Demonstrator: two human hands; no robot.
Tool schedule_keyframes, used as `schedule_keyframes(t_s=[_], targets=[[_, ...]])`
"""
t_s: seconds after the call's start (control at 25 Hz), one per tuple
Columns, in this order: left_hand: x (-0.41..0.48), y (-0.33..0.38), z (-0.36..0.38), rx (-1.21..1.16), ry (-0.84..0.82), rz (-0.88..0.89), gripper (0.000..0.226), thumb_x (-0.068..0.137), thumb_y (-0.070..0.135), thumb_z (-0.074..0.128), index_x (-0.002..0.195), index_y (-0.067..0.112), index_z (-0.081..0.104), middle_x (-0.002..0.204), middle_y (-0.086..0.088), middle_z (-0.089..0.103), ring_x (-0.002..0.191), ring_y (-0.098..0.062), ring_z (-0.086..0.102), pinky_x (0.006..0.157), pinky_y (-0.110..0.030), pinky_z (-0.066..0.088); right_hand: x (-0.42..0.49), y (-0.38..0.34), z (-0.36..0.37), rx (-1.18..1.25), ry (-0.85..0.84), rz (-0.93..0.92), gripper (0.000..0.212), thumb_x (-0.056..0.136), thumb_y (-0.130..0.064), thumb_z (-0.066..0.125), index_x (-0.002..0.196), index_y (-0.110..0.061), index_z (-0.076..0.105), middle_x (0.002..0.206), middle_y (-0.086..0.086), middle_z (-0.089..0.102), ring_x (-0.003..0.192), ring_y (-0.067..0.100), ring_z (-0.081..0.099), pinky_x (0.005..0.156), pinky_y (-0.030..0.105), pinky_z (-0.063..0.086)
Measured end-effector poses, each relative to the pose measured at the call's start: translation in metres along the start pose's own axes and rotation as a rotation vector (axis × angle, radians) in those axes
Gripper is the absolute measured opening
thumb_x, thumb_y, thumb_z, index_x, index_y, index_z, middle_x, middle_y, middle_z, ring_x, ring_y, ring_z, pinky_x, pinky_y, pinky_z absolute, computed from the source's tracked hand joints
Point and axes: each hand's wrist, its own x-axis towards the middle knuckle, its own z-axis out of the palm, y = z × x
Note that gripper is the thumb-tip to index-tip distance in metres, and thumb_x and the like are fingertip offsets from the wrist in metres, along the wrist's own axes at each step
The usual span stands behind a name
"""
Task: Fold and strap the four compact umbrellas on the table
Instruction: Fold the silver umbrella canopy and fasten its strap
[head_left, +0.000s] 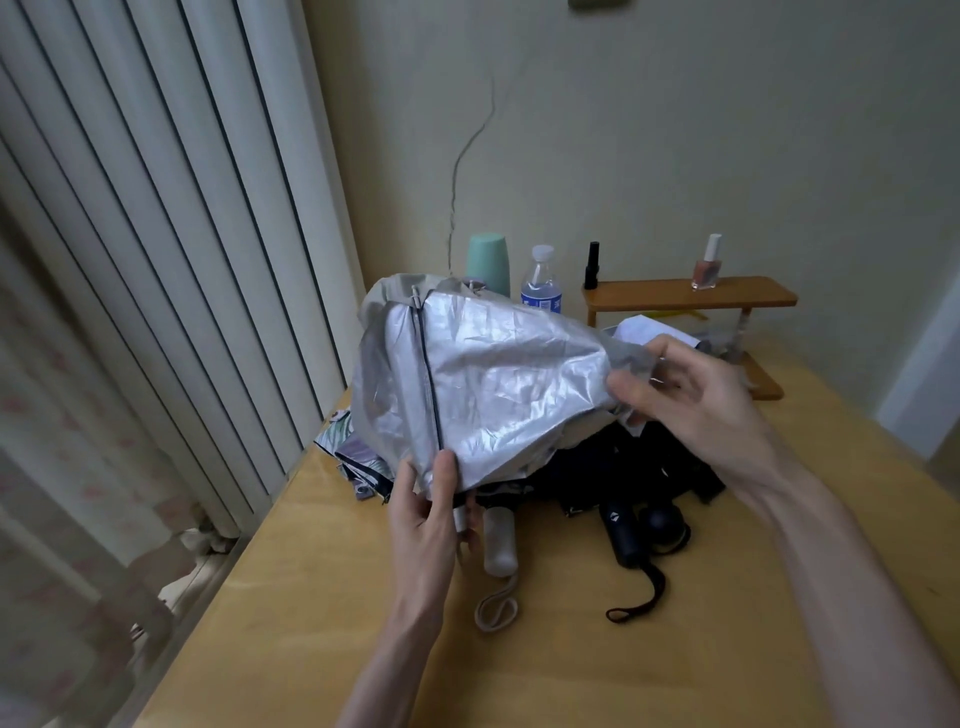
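A silver-lined compact umbrella (498, 379) is held up above the wooden table (322, 613), its crumpled canopy spread between my hands. My left hand (428, 512) pinches the canopy's near lower edge by a dark rib. My right hand (680, 389) grips the fabric at its right edge. Its white handle (500, 540) with a beige wrist loop lies on the table below. A black umbrella (623, 525) with a black handle and strap loop lies to the right. A patterned umbrella (348, 457) shows at the left, partly hidden behind the silver canopy.
At the back by the wall stand a mint cup (488, 262), a water bottle (541, 283) and a small wooden shelf (691, 296) with a black bottle and a nail polish bottle. White vertical blinds (156, 234) and a curtain line the table's left edge.
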Motion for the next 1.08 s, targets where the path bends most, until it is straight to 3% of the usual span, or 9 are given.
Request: schedule_keyframes(t_s=[0.12, 0.24, 0.36, 0.48, 0.6, 0.72, 0.88, 1.0, 1.08], targets=[[0.001, -0.003, 0.0, 0.027, 0.013, 0.024, 0.043, 0.097, 0.038, 0.062, 0.105, 0.0, 0.046, 0.071, -0.01, 0.062, 0.056, -0.023, 0.061, 0.043, -0.035, 0.047, -0.002, -0.003, -0.007, -0.101, -0.127, -0.017, 0.019, 0.078, -0.03, 0.085, 0.087, -0.016, 0.077, 0.095, -0.006, 0.08, 0.094, 0.011, 0.076, 0.082, 0.019, 0.055], [0.004, -0.007, -0.002, 0.069, 0.016, 0.091, 0.04, 0.101, 0.035, 0.061, 0.097, 0.0, 0.041, 0.065, -0.016, 0.048, 0.051, -0.03, 0.047, 0.04, -0.035, 0.041, -0.004, -0.004, -0.019, -0.11, -0.172, -0.031, 0.018, 0.082, -0.025, 0.081, 0.073, -0.01, 0.077, 0.084, 0.006, 0.079, 0.079, 0.016, 0.075, 0.071, 0.02, 0.054], [0.012, -0.011, -0.009, 0.128, 0.041, 0.134, 0.03, 0.105, 0.032, 0.058, 0.092, 0.008, 0.044, 0.06, -0.01, 0.042, 0.05, -0.03, 0.041, 0.041, -0.038, 0.036, -0.009, -0.006, -0.029, 0.008, -0.195, -0.014, 0.034, 0.089, -0.036, 0.068, 0.073, -0.006, 0.072, 0.083, 0.006, 0.073, 0.078, 0.016, 0.068, 0.07, 0.025, 0.056], [0.012, -0.01, -0.013, 0.155, 0.043, 0.167, 0.025, 0.107, 0.031, 0.056, 0.095, 0.012, 0.047, 0.057, -0.015, 0.04, 0.047, -0.028, 0.039, 0.042, -0.041, 0.033, -0.011, -0.007, -0.029, -0.016, -0.22, -0.001, 0.037, 0.09, -0.052, 0.07, 0.076, -0.019, 0.078, 0.081, 0.002, 0.072, 0.08, 0.014, 0.067, 0.078, 0.028, 0.056], [0.009, -0.007, -0.011, 0.143, 0.041, 0.179, 0.022, 0.104, 0.035, 0.058, 0.113, 0.016, 0.053, 0.061, -0.008, 0.046, 0.049, -0.023, 0.042, 0.042, -0.035, 0.037, -0.008, -0.008, -0.025, -0.231, -0.233, 0.047, 0.042, 0.073, -0.053, 0.089, 0.1, -0.022, 0.079, 0.102, -0.005, 0.079, 0.101, 0.009, 0.074, 0.092, 0.026, 0.056], [0.007, -0.007, -0.011, 0.118, 0.043, 0.159, 0.046, 0.1, 0.036, 0.063, 0.141, 0.021, 0.046, 0.069, -0.001, 0.055, 0.053, -0.022, 0.047, 0.046, -0.032, 0.043, -0.007, -0.005, -0.02, -0.374, -0.254, 0.084, 0.032, 0.074, -0.04, 0.089, 0.099, -0.021, 0.082, 0.1, -0.005, 0.081, 0.094, 0.01, 0.076, 0.084, 0.026, 0.059], [0.005, -0.007, -0.011, 0.121, 0.068, 0.147, 0.067, 0.098, 0.037, 0.066, 0.154, 0.032, 0.029, 0.079, -0.013, 0.058, 0.055, -0.024, 0.048, 0.047, -0.031, 0.044, -0.002, 0.006, -0.02, -0.135, -0.061, 0.005, 0.02, 0.082, -0.017, 0.08, 0.091, 0.0, 0.074, 0.082, 0.004, 0.077, 0.067, 0.011, 0.069, 0.067, 0.023, 0.056], [0.005, -0.007, -0.011, 0.151, 0.068, 0.161, 0.07, 0.098, 0.043, 0.064, 0.156, 0.037, 0.025, 0.088, -0.019, 0.061, 0.056, -0.022, 0.05, 0.048, -0.031, 0.046, 0.0, 0.012, -0.022, -0.05, -0.078, 0.022, 0.022, 0.085, -0.014, 0.078, 0.099, 0.001, 0.071, 0.091, 0.003, 0.078, 0.079, 0.016, 0.073, 0.075, 0.026, 0.06], [0.005, -0.008, -0.011, 0.163, 0.066, 0.175, 0.071, 0.099, 0.043, 0.062, 0.159, 0.034, 0.025, 0.078, -0.013, 0.058, 0.054, -0.021, 0.049, 0.046, -0.03, 0.046, -0.002, 0.011, -0.02, -0.154, -0.192, 0.066, 0.023, 0.083, -0.019, 0.084, 0.095, -0.003, 0.073, 0.092, 0.002, 0.079, 0.083, 0.013, 0.074, 0.079, 0.025, 0.06]])
